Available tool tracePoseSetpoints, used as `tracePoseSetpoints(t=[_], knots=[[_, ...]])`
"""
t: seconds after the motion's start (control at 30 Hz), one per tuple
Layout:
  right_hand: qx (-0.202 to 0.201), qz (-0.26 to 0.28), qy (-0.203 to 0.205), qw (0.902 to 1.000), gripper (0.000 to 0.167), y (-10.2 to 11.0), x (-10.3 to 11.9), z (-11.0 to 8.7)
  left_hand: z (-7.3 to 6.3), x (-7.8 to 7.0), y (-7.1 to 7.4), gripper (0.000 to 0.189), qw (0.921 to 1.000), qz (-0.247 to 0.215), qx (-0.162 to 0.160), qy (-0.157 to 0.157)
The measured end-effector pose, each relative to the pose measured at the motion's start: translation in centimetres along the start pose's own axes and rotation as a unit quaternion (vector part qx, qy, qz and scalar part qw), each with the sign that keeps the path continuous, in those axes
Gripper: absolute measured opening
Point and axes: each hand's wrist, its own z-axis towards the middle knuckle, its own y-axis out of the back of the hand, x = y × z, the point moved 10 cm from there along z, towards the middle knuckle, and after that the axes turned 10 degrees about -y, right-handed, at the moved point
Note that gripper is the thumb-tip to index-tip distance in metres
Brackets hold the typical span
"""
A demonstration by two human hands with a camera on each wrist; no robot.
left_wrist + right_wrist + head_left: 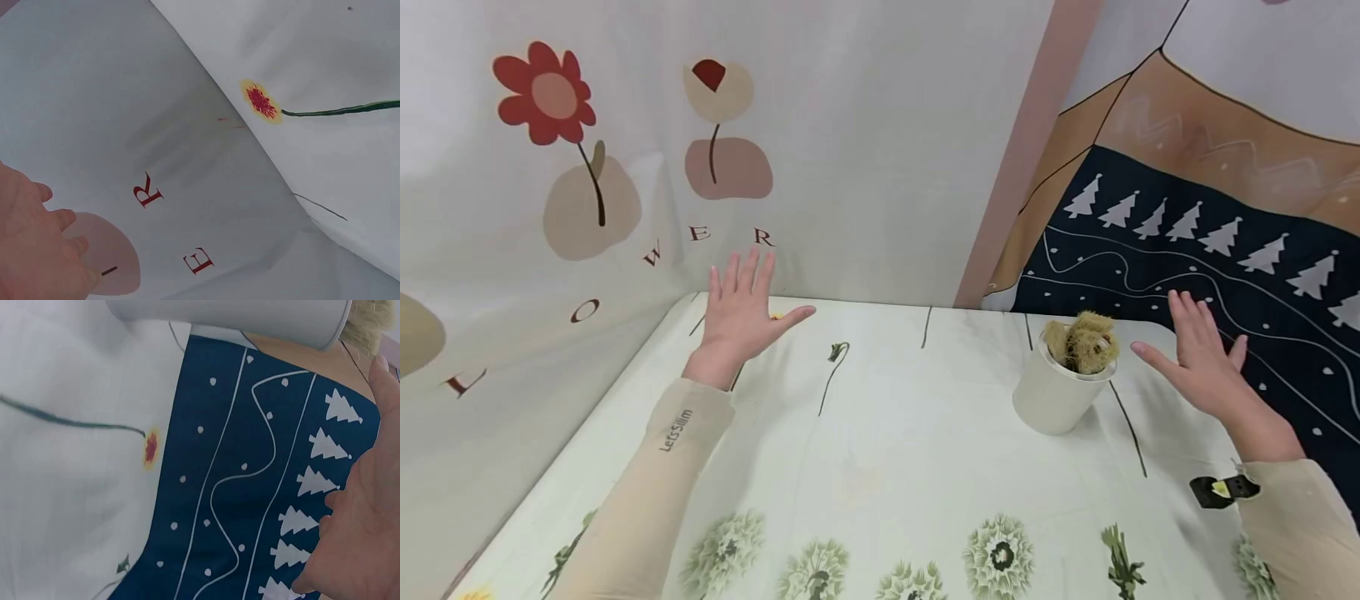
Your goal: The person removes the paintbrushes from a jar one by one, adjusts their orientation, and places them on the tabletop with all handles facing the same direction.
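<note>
My left hand (737, 312) is held up over the far left of the table, fingers straight and spread, with nothing in it. In the left wrist view that hand (40, 244) shows at the lower left. To the right, my right hand (1206, 358) is raised as well, fingers extended and holding nothing. It is nearest to a white cylindrical container (1052, 396), apart from it. Tan, fibrous, fuzzy pieces (1086, 343) stick out of the container's top. The right wrist view shows the container (237, 319) along its upper edge; what lies deeper inside is hidden.
A white cloth printed with flowers and stems covers the table (880, 450). Behind it hangs a pale curtain (865, 150) with flower prints and letters. At the right is a dark blue cloth (1105, 242) with white trees. A black strap (1223, 490) sits at the right wrist.
</note>
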Motion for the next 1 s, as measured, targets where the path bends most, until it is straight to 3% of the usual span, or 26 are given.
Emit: tracePoseSetpoints(t=[0.17,0.33,0.57,0.73,0.87,1.0], knots=[[0.019,0.035,0.015,0.9991,0.091,-0.7,0.7,-0.3,0.0,-0.4,-0.2,0.109,1.0000,0.001,0.004,-0.002],[0.065,0.097,0.038,0.9924,0.086,-1.8,1.2,-0.6,0.0,-0.6,-0.4,0.109,1.0000,0.000,0.003,-0.004],[0.159,0.221,0.088,0.9581,0.092,-3.6,3.0,-1.5,0.0,-0.9,-0.7,0.109,1.0000,-0.005,0.002,-0.007],[0.193,0.258,0.086,0.9426,0.099,-4.7,3.8,-1.6,0.0,-1.4,-1.2,0.107,0.9999,-0.004,0.005,-0.012],[0.193,0.265,0.075,0.9417,0.097,-5.0,4.0,-1.4,0.1,-2.0,-1.5,0.107,0.9998,-0.007,0.006,-0.018],[0.170,0.257,0.075,0.9482,0.089,-4.9,4.0,-1.4,0.0,-2.6,-1.8,0.107,0.9997,-0.012,0.004,-0.023]])
